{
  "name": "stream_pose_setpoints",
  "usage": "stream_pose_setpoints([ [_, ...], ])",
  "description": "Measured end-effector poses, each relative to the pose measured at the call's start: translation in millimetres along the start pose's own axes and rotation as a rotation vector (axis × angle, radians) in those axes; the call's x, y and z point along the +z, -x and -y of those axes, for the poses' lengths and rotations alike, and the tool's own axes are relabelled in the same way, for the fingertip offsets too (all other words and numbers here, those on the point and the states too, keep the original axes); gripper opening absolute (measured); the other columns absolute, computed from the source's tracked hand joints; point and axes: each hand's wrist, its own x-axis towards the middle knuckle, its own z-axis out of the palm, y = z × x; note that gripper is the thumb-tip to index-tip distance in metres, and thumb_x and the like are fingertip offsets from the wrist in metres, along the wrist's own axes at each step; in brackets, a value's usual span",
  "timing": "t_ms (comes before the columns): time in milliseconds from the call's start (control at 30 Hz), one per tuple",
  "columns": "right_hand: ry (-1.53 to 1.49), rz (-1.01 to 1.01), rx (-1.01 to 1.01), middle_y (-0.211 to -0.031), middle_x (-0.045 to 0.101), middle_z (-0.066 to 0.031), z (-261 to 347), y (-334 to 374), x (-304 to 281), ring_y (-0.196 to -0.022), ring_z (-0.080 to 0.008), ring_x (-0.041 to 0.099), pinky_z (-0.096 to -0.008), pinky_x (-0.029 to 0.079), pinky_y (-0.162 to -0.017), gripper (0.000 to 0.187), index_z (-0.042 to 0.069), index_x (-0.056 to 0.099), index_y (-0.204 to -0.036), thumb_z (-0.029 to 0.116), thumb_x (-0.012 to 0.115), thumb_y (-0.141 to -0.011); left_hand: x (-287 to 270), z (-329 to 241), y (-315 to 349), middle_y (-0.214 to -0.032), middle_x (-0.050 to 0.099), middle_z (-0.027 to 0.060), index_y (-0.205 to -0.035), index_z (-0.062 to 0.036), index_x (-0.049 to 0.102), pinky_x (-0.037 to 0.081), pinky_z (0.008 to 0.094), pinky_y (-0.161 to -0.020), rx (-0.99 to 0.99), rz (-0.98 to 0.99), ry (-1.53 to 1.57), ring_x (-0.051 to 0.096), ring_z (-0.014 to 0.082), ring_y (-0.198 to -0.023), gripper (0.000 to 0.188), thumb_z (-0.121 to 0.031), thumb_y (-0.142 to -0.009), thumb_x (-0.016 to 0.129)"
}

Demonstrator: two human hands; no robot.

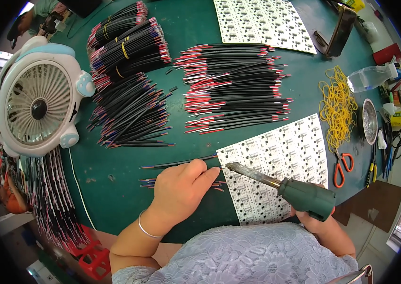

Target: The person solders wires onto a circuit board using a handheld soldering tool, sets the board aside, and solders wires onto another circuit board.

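A green-bodied soldering gun (pixel 309 198) is gripped in my right hand (pixel 307 221), whose fingers are mostly hidden below it. Its metal tip lies over the upper left part of a white circuit board sheet (pixel 299 146), close to the left edge. Beside that edge, my left hand (pixel 179 189) is closed, thumb and forefinger pinched on a thin wire mostly hidden by the fingers. Just behind this hand, a black two-core wire (pixel 176 164) reaches the board's upper left corner. More wires (pixel 148 183) poke out from under the hand on both sides.
Black wires with red and white ends (pixel 238 85) lie in rows, with a loose pile (pixel 132 113) and tied bundles (pixel 124 49) leftward. A fan (pixel 38 109) stands at left. Rightward are yellow rubber bands (pixel 337 109), orange-handled scissors (pixel 342 168), a metal bowl (pixel 369 121) and a bottle (pixel 373 78).
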Motion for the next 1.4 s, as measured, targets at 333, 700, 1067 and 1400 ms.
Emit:
stream_pose_setpoints([
  [333,0.069,0.03,-0.143,-0.092,0.066,-0.0099,-8.2,-3.2,2.9,-0.082,-0.0277,0.064,-0.0353,0.049,-0.078,0.027,0.006,0.066,-0.094,0.013,0.068,-0.068,-2.3,-1.7,-1.0,-0.071,0.05,0.0016,-0.087,-0.0098,0.068,0.04,0.0286,-0.045,0.001,0.034,-0.035,0.052,0.0166,-0.055,0.023,-0.005,-0.065,0.065],
  [700,-0.409,-0.235,-0.129,-0.102,0.062,-0.0114,-2.6,12.5,-2.2,-0.059,-0.0139,0.059,-0.025,0.048,-0.054,0.046,-0.002,0.051,-0.118,0.03,0.06,-0.087,-0.1,-3.8,1.5,-0.073,0.051,0.0012,-0.087,-0.0094,0.068,0.043,0.0301,-0.052,0.034,-0.078,0.018,0.052,0.0197,-0.057,0.024,-0.006,-0.063,0.064],
  [1067,-0.508,-0.339,-0.19,-0.104,0.061,-0.0167,4.3,29.6,10.9,-0.055,-0.0178,0.058,-0.0257,0.046,-0.046,0.058,-0.001,0.046,-0.122,0.039,0.062,-0.084,-27.9,-29.6,31.5,-0.079,0.06,0.0064,-0.105,-0.001,0.057,0.046,0.0265,-0.065,-0.247,-0.694,0.784,0.056,0.0135,-0.071,0.015,-0.005,-0.092,0.051],
  [1400,-0.572,-0.259,-0.105,-0.105,0.061,-0.016,-3.1,28.0,19.1,-0.058,-0.0194,0.059,-0.028,0.05,-0.051,0.047,-0.001,0.045,-0.124,0.021,0.057,-0.085,-33.2,-25.0,23.8,-0.075,0.055,0.0039,-0.093,-0.0104,0.066,0.045,0.0284,-0.052,-0.094,-0.089,-0.078,0.054,0.021,-0.058,0.039,-0.004,-0.055,0.069],
])
